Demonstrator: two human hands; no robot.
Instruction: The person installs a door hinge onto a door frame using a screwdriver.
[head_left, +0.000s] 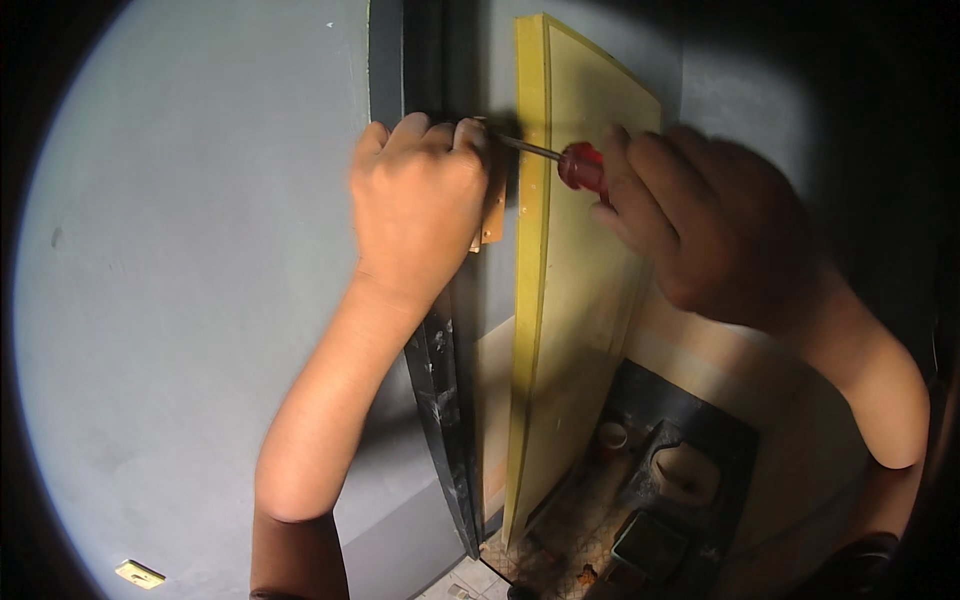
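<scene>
My right hand (710, 220) is closed around the red handle of a screwdriver (580, 166), whose thin metal shaft points left past the edge of a yellow door (533, 250). The shaft's tip reaches toward the fingers of my left hand (420, 175) and is lost in shadow there. My left hand is curled against the dark door frame (440, 380), gripping at a brass-coloured hinge (493, 218). Only the hinge's lower part, with small holes, shows beside my wrist. My left fingertips are hidden behind the knuckles.
A grey wall (200, 250) fills the left side, with a small yellowish wall plate (140, 574) low down. Beyond the standing-open door are a squat toilet (685, 473), a pale cup (613, 435) and a dark-framed tub (648, 545) on a tiled floor.
</scene>
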